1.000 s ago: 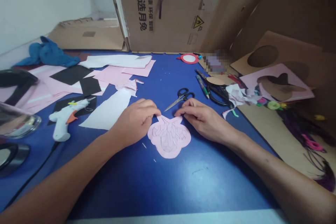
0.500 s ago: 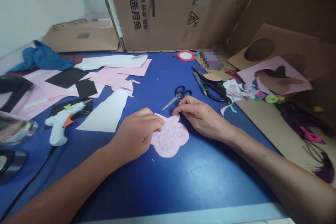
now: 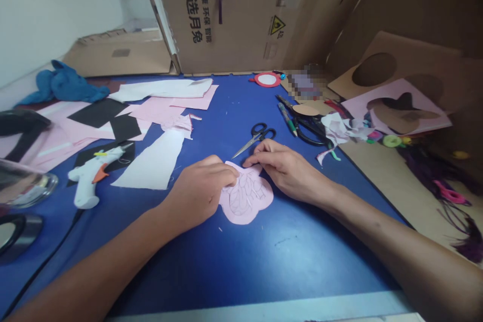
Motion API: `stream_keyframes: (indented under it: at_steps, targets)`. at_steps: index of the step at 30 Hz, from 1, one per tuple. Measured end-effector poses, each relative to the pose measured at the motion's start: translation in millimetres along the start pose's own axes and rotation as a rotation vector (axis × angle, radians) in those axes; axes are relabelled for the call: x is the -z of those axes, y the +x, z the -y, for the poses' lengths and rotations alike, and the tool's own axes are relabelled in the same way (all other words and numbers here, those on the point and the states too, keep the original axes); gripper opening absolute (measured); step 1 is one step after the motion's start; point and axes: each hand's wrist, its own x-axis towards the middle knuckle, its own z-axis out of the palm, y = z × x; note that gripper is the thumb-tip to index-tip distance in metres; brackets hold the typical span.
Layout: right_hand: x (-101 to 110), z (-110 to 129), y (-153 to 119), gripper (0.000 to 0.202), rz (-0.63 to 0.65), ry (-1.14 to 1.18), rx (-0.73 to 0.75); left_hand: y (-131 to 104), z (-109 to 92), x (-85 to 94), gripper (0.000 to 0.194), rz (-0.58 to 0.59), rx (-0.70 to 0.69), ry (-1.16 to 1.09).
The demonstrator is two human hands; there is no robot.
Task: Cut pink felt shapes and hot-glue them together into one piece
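A pink scalloped cut-out (image 3: 247, 204) with petal-like outlines drawn on it lies before me on the blue table. My left hand (image 3: 202, 188) is closed on its left edge, the curled fingers covering part of the drawing. At the upper right edge, my right hand (image 3: 285, 166) pinches the same piece between thumb and forefinger. Just beyond the fingers of my right hand rest black-handled scissors (image 3: 256, 137), blades slightly apart and pointing to the lower left.
To the left are a white glue gun (image 3: 88, 181) with its cord, a glass jar (image 3: 28, 186), white fabric (image 3: 149, 166) and black pieces (image 3: 100, 110). On the right lie a green pencil (image 3: 287, 119), pliers (image 3: 311, 136) and white scraps (image 3: 341, 127). Cardboard (image 3: 241, 35) stands behind.
The fingertips of my right hand have shifted slightly left along the cut-out's upper edge. The cut-out has turned a little, and my left hand keeps its hold.
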Motion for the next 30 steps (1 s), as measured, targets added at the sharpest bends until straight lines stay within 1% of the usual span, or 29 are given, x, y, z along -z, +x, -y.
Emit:
stream_keyframes:
  at_steps: [7, 10, 13, 15, 17, 20, 23, 25, 27, 28, 30]
  targets:
    - [-4.4, 0.4, 0.6, 0.047, -0.002, 0.040, -0.017, 2.1, -0.9, -2.0, 0.031, -0.014, -0.024, 0.011]
    - [-2.5, -0.6, 3.9, 0.043, -0.088, 0.146, 0.019, 2.5, -0.9, -1.9, 0.032, -0.009, -0.021, 0.005]
    - [7.5, 1.5, 11.1, 0.039, -0.197, 0.190, 0.030, 2.4, -0.1, -1.2, 0.033, -0.019, -0.028, 0.002]
    - [17.1, 6.4, 18.1, 0.040, -0.180, 0.202, -0.013, 2.4, 0.4, -0.5, 0.034, -0.025, -0.038, 0.012]
    - [25.4, 13.8, 26.6, 0.041, -0.113, 0.212, -0.038, 2.5, 0.6, 0.2, 0.034, -0.013, -0.039, 0.022]
    - [30.1, 24.9, 39.8, 0.041, -0.029, 0.132, 0.027, 2.8, 0.0, 0.7, 0.033, 0.011, -0.038, 0.030]
    - [28.8, 27.0, 48.1, 0.043, -0.031, 0.010, 0.108, 2.6, -0.8, 1.2, 0.032, 0.007, -0.048, 0.033]
    - [29.2, 19.9, 48.9, 0.045, -0.046, -0.118, 0.141, 1.9, -0.6, 2.1, 0.032, -0.009, -0.057, 0.039]
    - [31.9, 6.9, 46.7, 0.045, -0.042, -0.300, 0.147, 1.1, 0.6, 3.3, 0.032, -0.034, -0.055, 0.052]
    - [33.6, -0.8, 45.0, 0.042, -0.028, -0.384, 0.139, 0.7, 1.6, 4.0, 0.034, -0.051, -0.044, 0.059]
    - [37.0, -15.6, 41.9, 0.033, 0.027, -0.470, 0.109, 0.3, 4.0, 4.7, 0.037, -0.101, -0.002, 0.054]
